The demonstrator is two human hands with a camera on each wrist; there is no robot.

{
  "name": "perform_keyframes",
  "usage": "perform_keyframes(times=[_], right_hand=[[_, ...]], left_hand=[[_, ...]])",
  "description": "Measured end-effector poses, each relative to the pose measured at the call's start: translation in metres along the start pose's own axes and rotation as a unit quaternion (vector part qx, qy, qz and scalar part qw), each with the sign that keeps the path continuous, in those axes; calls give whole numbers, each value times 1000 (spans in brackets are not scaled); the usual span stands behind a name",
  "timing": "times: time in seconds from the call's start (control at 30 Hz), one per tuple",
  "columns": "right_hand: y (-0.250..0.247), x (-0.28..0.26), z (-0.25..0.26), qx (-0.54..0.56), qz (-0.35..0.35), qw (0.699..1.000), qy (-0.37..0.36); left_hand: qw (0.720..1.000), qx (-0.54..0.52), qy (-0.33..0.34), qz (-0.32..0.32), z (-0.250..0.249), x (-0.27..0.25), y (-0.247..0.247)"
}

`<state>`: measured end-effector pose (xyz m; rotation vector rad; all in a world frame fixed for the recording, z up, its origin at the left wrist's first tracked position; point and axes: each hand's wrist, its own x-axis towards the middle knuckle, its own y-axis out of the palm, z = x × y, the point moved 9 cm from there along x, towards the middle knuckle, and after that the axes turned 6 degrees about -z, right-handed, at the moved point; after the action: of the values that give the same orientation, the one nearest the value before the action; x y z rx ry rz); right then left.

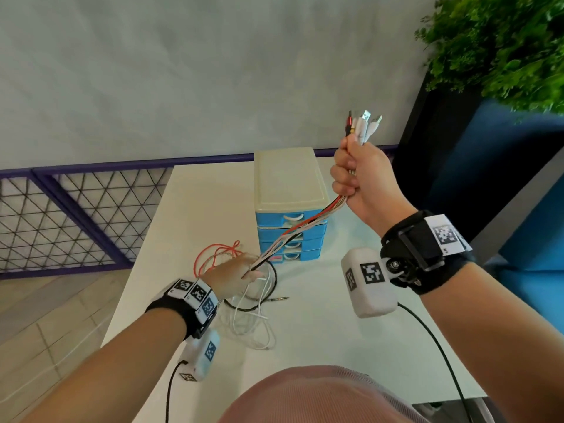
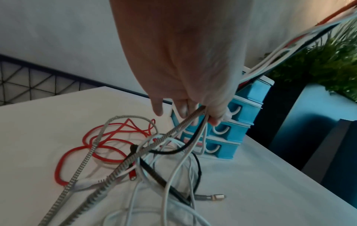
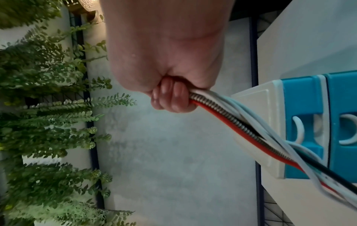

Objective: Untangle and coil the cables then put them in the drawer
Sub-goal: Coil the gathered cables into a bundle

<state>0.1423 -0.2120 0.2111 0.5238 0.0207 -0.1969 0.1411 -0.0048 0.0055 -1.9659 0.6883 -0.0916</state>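
My right hand [image 1: 354, 175] is raised above the table in a fist round a bundle of cables [image 1: 302, 230], red, white, black and metal-braided; their plugs [image 1: 363, 120] stick up out of the fist. The bundle [image 3: 251, 128] runs taut down to my left hand [image 1: 244, 270], whose fingers [image 2: 212, 111] close round it low over the table. Below that hand the cable tails [image 2: 135, 160] lie tangled on the white table [image 1: 335, 331], a red loop [image 1: 213, 254] to the left. The blue drawer unit [image 1: 290, 209] with white handles stands just behind, all drawers closed.
A wall runs behind the table, with a purple mesh fence [image 1: 76, 215] at the left. A green plant [image 1: 503, 47] over a blue panel stands at the right. Black camera leads [image 1: 442, 355] trail from both wrists across the table's near side.
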Motion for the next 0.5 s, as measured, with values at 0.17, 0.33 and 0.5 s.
perform_keyframes(times=[0.17,0.33,0.5], right_hand=[[4,-6,-12,-23,10,1000,13],[4,-11,14,-26,7,1000,-11],[4,-13,15,-28,8,1000,-3]], left_hand=[[993,92,-64,31,28,3,1],[977,172,-101,77,48,-9,10],[964,223,-132,57,69,-3,3]])
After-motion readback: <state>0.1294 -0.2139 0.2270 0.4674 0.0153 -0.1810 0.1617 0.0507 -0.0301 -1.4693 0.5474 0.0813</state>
